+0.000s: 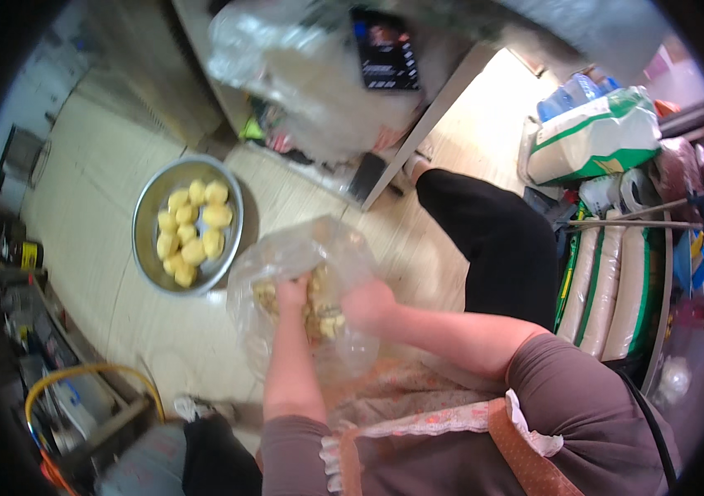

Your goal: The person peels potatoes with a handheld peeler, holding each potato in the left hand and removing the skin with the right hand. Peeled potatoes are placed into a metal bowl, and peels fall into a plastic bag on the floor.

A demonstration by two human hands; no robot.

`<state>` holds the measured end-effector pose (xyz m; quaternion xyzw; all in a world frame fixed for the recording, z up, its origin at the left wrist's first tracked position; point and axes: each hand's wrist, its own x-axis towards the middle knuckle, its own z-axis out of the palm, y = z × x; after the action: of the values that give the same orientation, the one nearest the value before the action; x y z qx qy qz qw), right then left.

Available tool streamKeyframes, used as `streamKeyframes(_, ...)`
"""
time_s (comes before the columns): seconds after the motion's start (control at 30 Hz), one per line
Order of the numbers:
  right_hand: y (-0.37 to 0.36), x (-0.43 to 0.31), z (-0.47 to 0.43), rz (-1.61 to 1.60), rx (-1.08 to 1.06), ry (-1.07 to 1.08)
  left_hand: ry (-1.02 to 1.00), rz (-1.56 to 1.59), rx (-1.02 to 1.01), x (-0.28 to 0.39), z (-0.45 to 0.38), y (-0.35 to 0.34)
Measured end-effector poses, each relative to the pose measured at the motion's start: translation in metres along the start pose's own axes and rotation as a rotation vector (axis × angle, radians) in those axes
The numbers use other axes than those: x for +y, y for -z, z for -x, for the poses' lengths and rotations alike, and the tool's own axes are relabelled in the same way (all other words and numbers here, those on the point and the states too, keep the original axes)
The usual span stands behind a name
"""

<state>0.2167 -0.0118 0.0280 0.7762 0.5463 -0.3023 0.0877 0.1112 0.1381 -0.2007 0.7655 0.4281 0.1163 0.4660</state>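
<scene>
A large clear plastic bag [333, 239] stands wide between my knees, with pale yellow pieces, perhaps potato peelings, inside it. My left hand [293, 291] reaches down into the bag's mouth; its fingers are partly hidden among the pieces. My right hand [369, 304] is at the bag's right side, blurred, and whether it grips the plastic is unclear. Left of the bag, a round metal basin [143, 260] rests on the floor, holding several peeled potatoes [193, 252].
A cabinet edge [429, 127] stands ahead, with a phone [384, 49] on top beside plastic bags. Green and white packages [593, 139] are stacked at the right. On the left are a low shelf with items and a yellow hose [94, 367].
</scene>
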Motion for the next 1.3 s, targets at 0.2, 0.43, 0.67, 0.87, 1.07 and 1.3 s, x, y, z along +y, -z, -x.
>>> streamKeyframes(0.2, 0.0, -0.003, -0.002, -0.059, 0.074, 0.064, 0.068, -0.192, -0.018, 0.023, -0.004, -0.009)
streamKeyframes(0.43, 0.013, -0.008, 0.004, -0.189, 0.05, 0.051, 0.04, -0.035, 0.171, 0.045, 0.015, -0.003)
streamKeyframes(0.67, 0.027, -0.015, 0.008, -0.293, 0.071, 0.039, 0.528, 0.633, 0.096, 0.065, 0.092, 0.051)
streamKeyframes(0.87, 0.042, -0.027, 0.026, -0.39, 0.059, 0.123, 0.622, 1.358, -0.163, 0.111, 0.159, 0.092)
streamKeyframes(1.07, 0.046, -0.031, 0.057, -0.392, -0.004, 0.29, 0.621, 1.504, -0.052, 0.155, 0.219, 0.111)
streamKeyframes(1.3, 0.02, -0.043, 0.04, -0.402, -0.099, 0.377, 0.748, 1.584, 0.11, 0.148, 0.199, 0.099)
